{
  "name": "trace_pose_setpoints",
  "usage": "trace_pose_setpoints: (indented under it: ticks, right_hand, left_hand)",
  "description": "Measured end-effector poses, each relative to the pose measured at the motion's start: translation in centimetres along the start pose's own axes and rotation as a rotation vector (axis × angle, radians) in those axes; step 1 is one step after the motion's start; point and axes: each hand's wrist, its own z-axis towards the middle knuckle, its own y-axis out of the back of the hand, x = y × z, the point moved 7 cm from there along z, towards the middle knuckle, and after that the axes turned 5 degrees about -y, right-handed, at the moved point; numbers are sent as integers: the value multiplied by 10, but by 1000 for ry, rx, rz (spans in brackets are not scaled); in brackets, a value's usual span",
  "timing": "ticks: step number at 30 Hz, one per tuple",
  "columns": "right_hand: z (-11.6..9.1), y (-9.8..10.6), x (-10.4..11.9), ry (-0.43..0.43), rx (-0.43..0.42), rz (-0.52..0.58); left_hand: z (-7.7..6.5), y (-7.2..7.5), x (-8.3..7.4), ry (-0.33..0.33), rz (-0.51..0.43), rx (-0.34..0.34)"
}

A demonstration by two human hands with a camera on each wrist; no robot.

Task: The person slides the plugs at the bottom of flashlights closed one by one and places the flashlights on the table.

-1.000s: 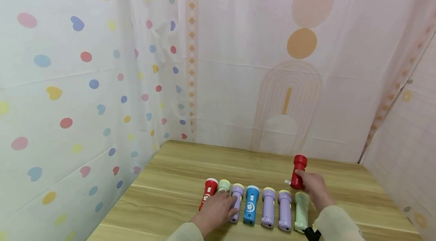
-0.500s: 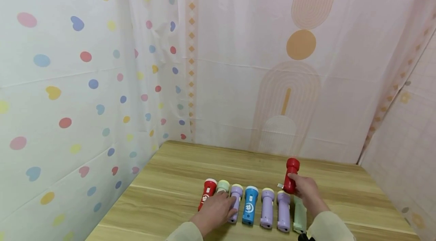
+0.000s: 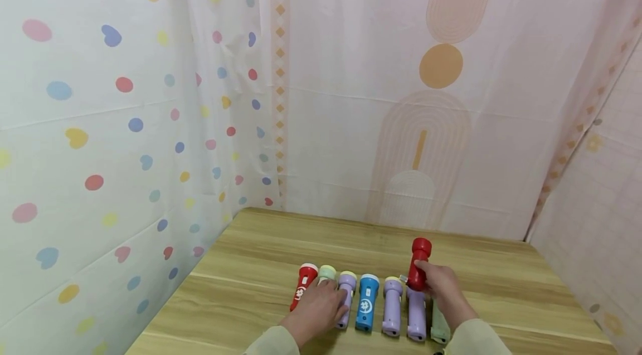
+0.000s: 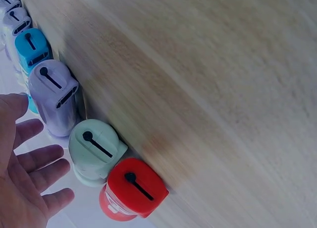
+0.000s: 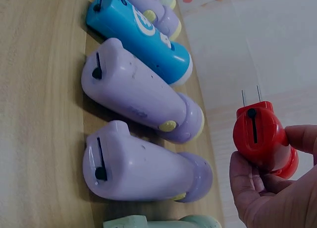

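My right hand (image 3: 443, 286) grips a red flashlight (image 3: 418, 263) above the right part of a flashlight row. Two metal plug prongs (image 5: 251, 95) stick out of that flashlight's tail end in the right wrist view. My left hand (image 3: 319, 306) lies over the row's left part, its fingers loosely extended by a pale green flashlight (image 4: 96, 148) and a purple flashlight (image 4: 54, 94). At the left end lies another red flashlight (image 3: 303, 285) with a white rim, beside the hand. A blue flashlight (image 3: 368, 302) lies in the middle.
Two more flashlights, a purple one (image 3: 393, 307) and its purple neighbour (image 3: 416, 316), lie right of the blue one. A pale green flashlight (image 3: 439, 324) at the right end is partly hidden by my right arm. Patterned curtains (image 3: 331, 93) stand behind the wooden table (image 3: 241, 266).
My right hand has carried the red flashlight leftward and slightly nearer, from behind the right-end green flashlight to above the purple ones. My left hand stays about where it was.
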Motion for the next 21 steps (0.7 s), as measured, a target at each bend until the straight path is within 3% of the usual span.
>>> trace_pose_setpoints:
  ticks: [5,8,15,21]
  right_hand:
    - [-5,-4,0,-18,13,-34]
    - [-7,-7,-1,-27,27,-41]
    - [-13,-17,-3,-5,36,66]
    - [-17,-25,-9,-26,75,75]
  left_hand:
    - [3,-2,1,14,-73,43]
    - [4,0,-1,3,-99,35]
    - [10,12,-9,-34,-49,-104]
    - [15,25,-19,-66,-48,-160]
